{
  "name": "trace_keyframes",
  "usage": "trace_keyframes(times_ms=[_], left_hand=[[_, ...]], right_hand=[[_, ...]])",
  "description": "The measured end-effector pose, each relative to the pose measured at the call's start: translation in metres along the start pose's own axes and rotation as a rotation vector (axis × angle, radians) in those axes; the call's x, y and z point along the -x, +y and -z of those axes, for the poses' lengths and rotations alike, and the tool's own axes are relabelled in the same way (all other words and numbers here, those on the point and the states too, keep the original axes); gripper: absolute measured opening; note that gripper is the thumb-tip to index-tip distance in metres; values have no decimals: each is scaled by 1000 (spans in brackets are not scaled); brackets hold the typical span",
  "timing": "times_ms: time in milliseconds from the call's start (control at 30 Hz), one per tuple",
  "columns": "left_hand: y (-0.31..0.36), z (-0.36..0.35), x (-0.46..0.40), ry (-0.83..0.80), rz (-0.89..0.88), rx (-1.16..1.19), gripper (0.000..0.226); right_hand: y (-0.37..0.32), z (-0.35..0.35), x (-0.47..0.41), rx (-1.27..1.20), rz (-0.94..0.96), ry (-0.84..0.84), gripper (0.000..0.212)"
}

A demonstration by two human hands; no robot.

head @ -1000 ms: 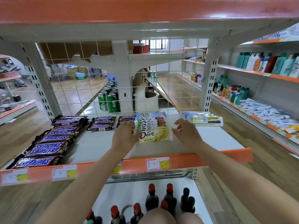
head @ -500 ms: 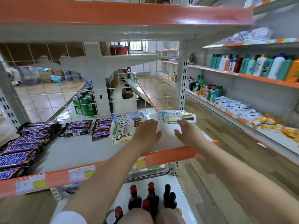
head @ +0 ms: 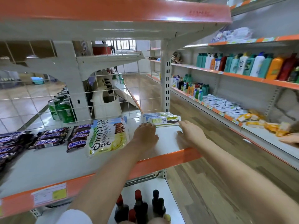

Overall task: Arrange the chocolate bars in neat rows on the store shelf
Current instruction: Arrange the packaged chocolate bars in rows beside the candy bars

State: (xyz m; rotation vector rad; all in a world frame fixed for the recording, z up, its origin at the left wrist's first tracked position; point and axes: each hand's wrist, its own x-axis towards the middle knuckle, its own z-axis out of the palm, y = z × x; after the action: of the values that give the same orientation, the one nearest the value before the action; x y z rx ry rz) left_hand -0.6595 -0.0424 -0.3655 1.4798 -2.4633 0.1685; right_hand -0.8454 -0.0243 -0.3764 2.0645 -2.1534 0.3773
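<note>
Both hands were spread flat, fingers relaxed and grasping nothing, on the white metal shelf [head: 166, 139] with the orange front lip, right of the frame's centre. The left hand [head: 146, 135] lay palm-down with its fingertips touching the near left corner of the short stack of pale flat chocolate bars with white, blue and green wrappers [head: 161, 119]. The right hand [head: 188, 132] mirrored it, fingertips at the stack's near right corner.

That stack lay straight ahead of both hands, toward the top of the frame, hard against the white upright post. Its long axis ran left to right across the frame, so the two hands bracketed its ends, neither clearly nearer. Squaring or drawing the stack forward would probably call for both grips together. The top wrapper carried a white label with a barcode-like print, too small to read.

To the left of the left hand lay a fanned row of pale Dove chocolate packets [head: 107, 136]; the front one, with a yellow corner, read "Dove" in dark script, with small characters I could not make out. Further left, brown Snickers bars [head: 76, 137] with blue "SNICKERS" lettering sat in rough columns toward the left edge.

An orange-and-white price tag [head: 48, 194] with a yellow patch was on the lip at lower left, illegible.
</note>
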Motion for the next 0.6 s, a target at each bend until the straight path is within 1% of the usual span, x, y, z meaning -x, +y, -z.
trace_keyframes(times_ms=[167,233,333,400,533,600], left_hand=[[0,-3,-17,5,-4,-23,39],[-1,-5,-23,-4,-2,-27,39],[-2,-10,-31,-14,-6,-24,39],[-3,-12,-35,-17,-12,-16,39],[-8,-16,-46,8,-17,-7,38],[-11,-19,-50,8,-11,-3,38]], right_hand=[[6,-6,-16,30,24,-6,32],[7,-7,-23,75,64,1,28],[10,-9,-36,170,175,16,19],[11,-12,-47,206,239,16,17],[6,-16,-66,253,276,20,17],[1,-16,-71,290,294,21,14]])
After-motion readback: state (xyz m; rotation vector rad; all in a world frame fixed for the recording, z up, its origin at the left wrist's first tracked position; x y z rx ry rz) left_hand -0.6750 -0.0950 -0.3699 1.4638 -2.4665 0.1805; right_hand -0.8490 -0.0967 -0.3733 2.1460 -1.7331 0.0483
